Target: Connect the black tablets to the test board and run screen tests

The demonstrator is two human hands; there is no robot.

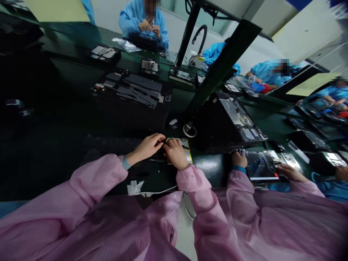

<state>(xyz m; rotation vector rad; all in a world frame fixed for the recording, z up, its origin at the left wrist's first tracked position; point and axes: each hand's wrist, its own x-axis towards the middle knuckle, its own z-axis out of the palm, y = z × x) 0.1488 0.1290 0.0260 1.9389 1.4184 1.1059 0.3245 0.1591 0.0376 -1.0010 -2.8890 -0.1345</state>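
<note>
My left hand (148,148) and my right hand (176,153) meet over the dark green bench top, fingertips almost touching. The fingers of both are curled inward and closed around a small dark item that I cannot make out. Beneath my right hand lies a white sheet with a yellow border (189,156), partly covered by the hand. A thin dark rod (156,160) rests on the bench just below my hands. Crumpled white tissue (135,187) sits at the bench's near edge, beside a white cable (160,191).
A black box topped with flat dark panels (144,85) stands ahead. Right of it are a green post (214,69), a round white-rimmed object (189,130) and another black box (212,123). At my right, a co-worker's hands hold a dark screen (259,166). People in blue sit opposite.
</note>
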